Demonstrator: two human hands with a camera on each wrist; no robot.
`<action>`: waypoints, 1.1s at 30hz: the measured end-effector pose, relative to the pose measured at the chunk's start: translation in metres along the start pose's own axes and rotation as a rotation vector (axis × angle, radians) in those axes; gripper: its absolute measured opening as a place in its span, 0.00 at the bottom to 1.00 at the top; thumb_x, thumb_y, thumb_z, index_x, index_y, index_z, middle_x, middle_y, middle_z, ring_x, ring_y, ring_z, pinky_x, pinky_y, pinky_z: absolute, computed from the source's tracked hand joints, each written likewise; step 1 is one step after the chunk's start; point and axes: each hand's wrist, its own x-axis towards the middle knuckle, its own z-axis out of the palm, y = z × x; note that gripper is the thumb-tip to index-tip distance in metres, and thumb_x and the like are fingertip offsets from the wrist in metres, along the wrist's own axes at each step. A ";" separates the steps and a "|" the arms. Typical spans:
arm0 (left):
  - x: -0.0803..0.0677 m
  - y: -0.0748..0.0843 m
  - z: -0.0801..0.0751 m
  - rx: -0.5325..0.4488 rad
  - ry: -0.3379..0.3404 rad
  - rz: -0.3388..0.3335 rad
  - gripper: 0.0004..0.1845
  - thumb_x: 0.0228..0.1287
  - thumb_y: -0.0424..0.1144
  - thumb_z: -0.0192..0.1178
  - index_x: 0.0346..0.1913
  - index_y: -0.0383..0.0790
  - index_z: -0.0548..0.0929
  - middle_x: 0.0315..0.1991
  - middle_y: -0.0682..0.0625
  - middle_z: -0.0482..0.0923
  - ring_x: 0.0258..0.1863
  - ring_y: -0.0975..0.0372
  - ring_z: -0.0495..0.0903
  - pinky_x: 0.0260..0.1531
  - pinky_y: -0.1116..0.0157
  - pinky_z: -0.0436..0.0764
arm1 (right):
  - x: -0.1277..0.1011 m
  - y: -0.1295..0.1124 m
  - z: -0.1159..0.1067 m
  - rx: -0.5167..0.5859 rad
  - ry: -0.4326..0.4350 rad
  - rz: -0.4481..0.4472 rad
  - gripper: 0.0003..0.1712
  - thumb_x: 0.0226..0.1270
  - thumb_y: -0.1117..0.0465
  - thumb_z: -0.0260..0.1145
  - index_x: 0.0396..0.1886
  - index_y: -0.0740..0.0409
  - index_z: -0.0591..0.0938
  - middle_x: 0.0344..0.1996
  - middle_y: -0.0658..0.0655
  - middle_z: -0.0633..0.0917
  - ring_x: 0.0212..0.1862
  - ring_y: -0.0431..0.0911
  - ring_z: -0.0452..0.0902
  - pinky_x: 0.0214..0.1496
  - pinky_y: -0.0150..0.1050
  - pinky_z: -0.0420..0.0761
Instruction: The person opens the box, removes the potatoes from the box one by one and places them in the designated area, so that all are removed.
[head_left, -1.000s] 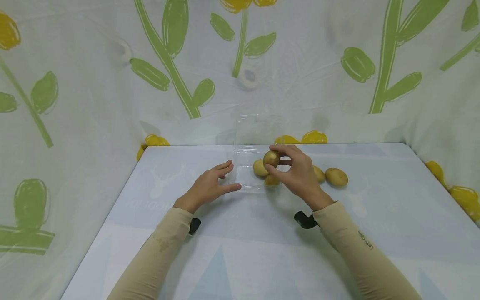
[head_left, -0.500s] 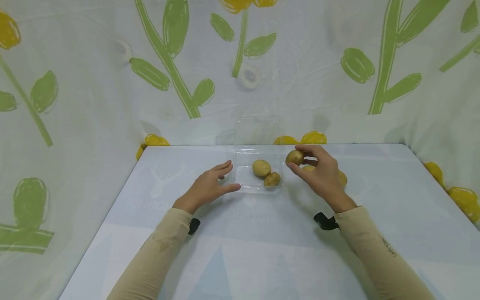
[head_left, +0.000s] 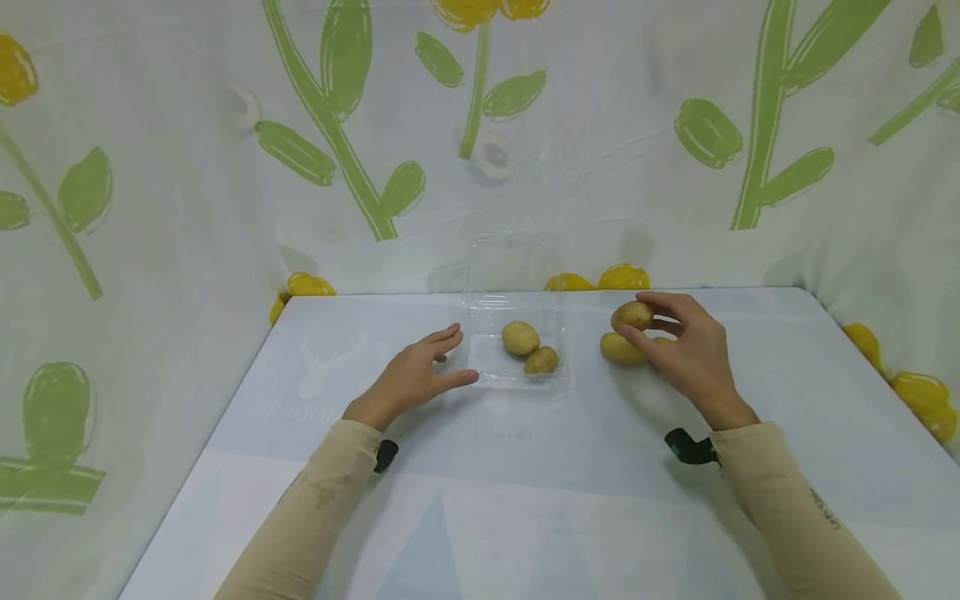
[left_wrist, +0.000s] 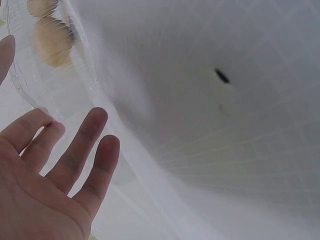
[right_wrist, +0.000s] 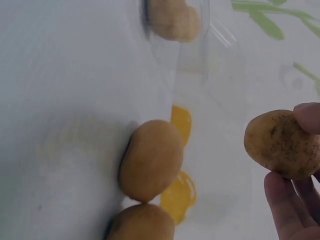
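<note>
My right hand [head_left: 693,354] pinches a potato [head_left: 632,316] between thumb and fingertips, held above the table near two other potatoes. In the right wrist view this potato [right_wrist: 282,142] shows dark specks on its skin. One potato [head_left: 621,349] lies just below it; another is mostly hidden behind my hand, though its top [right_wrist: 142,225] shows in the right wrist view. A clear plastic box [head_left: 487,379] with a raised lid stands at the middle, holding two potatoes [head_left: 520,338]. At the box's left side my left hand [head_left: 411,377] has its fingers spread, fingertips at the wall.
The white table [head_left: 480,517] carries faint printed patterns. Behind it hangs a pale curtain [head_left: 600,192] with green leaves and yellow flowers. The box's transparent lid [head_left: 513,262] stands up close to the table's back edge.
My right hand has moved right, carrying the potato from above the box to above the potatoes beside it. My left hand has stayed at the box's left side.
</note>
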 end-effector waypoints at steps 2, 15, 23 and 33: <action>0.000 -0.001 0.000 0.003 -0.001 -0.003 0.48 0.60 0.64 0.68 0.78 0.46 0.65 0.79 0.62 0.56 0.62 0.57 0.78 0.67 0.51 0.69 | -0.001 0.011 -0.004 0.000 0.001 0.021 0.29 0.52 0.75 0.79 0.56 0.71 0.82 0.52 0.64 0.83 0.50 0.35 0.80 0.50 0.27 0.81; 0.000 0.001 0.000 0.018 -0.006 -0.014 0.48 0.61 0.63 0.69 0.78 0.46 0.64 0.79 0.61 0.56 0.62 0.57 0.78 0.67 0.50 0.69 | -0.005 0.056 -0.039 -0.075 0.061 0.071 0.30 0.55 0.70 0.79 0.60 0.64 0.83 0.54 0.61 0.83 0.51 0.31 0.78 0.50 0.21 0.78; 0.001 0.000 0.001 0.008 -0.003 -0.008 0.48 0.60 0.62 0.69 0.78 0.46 0.64 0.79 0.61 0.56 0.62 0.57 0.78 0.68 0.50 0.69 | -0.013 0.066 -0.052 -0.172 0.063 0.118 0.27 0.57 0.64 0.80 0.57 0.64 0.84 0.50 0.53 0.81 0.49 0.26 0.75 0.47 0.18 0.76; 0.001 0.000 -0.001 0.000 -0.011 -0.002 0.48 0.61 0.62 0.69 0.78 0.45 0.64 0.79 0.61 0.56 0.61 0.57 0.78 0.67 0.51 0.70 | -0.016 0.084 -0.062 -0.304 0.006 0.269 0.32 0.60 0.52 0.78 0.61 0.62 0.82 0.54 0.57 0.80 0.50 0.32 0.75 0.45 0.15 0.74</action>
